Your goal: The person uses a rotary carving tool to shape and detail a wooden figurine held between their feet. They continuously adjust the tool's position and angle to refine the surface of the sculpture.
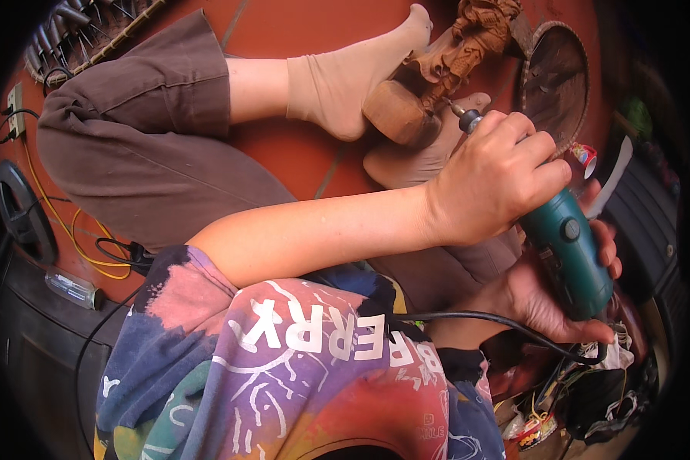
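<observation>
Both my hands hold a green electric rotary grinder, slanting up and left. My left hand wraps round its front end, just behind the dark collar and metal chuck. Lower down, my right hand cups the rear of the body, partly hidden behind it. A black cord runs from the back end across my shirt. The grinder's thin bit meets or nearly meets a brown carved wooden figure; contact is hard to make out. Its rounded wooden base is braced between my feet in tan socks.
A woven basket stands beyond my left hand. Several chisel-like tools lie in a tray at far left. A power strip, yellow cord and clear bottle are at left. Plastic wrappers lie lower right.
</observation>
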### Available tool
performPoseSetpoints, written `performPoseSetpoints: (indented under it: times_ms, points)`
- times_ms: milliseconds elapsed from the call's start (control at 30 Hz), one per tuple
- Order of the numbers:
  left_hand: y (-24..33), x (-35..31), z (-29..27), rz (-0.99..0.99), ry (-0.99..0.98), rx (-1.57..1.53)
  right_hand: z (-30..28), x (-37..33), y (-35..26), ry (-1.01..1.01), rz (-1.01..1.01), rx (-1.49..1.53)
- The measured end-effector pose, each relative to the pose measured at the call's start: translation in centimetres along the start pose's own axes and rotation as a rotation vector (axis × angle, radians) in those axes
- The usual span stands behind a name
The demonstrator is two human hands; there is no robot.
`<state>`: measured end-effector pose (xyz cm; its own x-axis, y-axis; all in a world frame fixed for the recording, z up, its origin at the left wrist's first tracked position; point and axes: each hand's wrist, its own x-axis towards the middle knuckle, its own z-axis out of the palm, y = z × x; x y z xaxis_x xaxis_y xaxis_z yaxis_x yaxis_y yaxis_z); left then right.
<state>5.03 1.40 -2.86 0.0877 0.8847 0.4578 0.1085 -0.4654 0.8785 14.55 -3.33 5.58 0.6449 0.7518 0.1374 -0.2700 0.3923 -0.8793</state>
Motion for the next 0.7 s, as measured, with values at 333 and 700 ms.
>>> performPoseSetpoints:
  times_ms: [333,700]
  points:
    - [-1.5,0.0,0.6,0.083,0.07,0.059,0.4,-0.1,2.6,0.07,-0.199,-0.171]
    - [-2.3,-1.1,0.6,0.135,0.035,0.063,-1.0,-1.8,3.0,0.076,-0.122,-0.11]
